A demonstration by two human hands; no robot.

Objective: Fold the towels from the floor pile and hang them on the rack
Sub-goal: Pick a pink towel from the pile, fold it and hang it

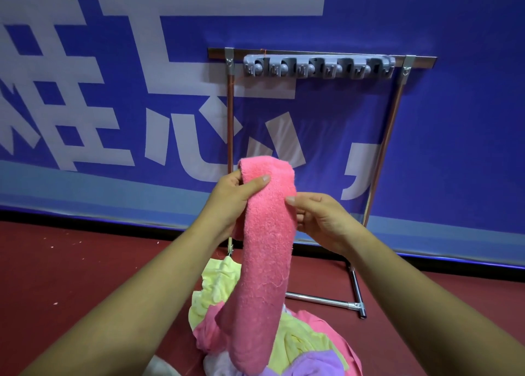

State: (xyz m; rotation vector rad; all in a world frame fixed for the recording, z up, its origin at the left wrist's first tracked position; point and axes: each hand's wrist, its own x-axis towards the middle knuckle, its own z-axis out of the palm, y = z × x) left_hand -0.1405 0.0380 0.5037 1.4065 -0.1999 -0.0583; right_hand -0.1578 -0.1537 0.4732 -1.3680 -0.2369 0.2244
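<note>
A long pink terry towel (264, 262), folded into a narrow strip, hangs upright between both hands. The left hand (230, 199) grips its upper left edge just under the rounded top fold. Its thumb lies flat across the front of the cloth and the other fingers (233, 176) curl round behind it. The right hand (324, 222) pinches the right edge a little lower, with the thumb tip on the front and the remaining fingers tucked behind the towel.

Below the fingers the strip falls almost straight down. Its lower end reaches the floor pile of crumpled towels (298, 344), though whether it rests on them or hangs just clear is hard to judge from this angle. The pile holds pale yellow, pink, lilac and white cloths and lies directly beneath both hands on the dark red floor (71, 276).

Beyond the fingers and rising above them stands the metal towel rack (230, 114). It has a copper-coloured top bar and two posts, the left one passing behind the left hand. Its chrome base bar (321, 300) lies on the floor below the right hand. A grey plastic strip of hooks and clips (318, 67) sits along the top bar, well above the fingers. Behind the rack hangs a blue fabric banner with large white characters (454, 120), filling the view to either side of both hands.
</note>
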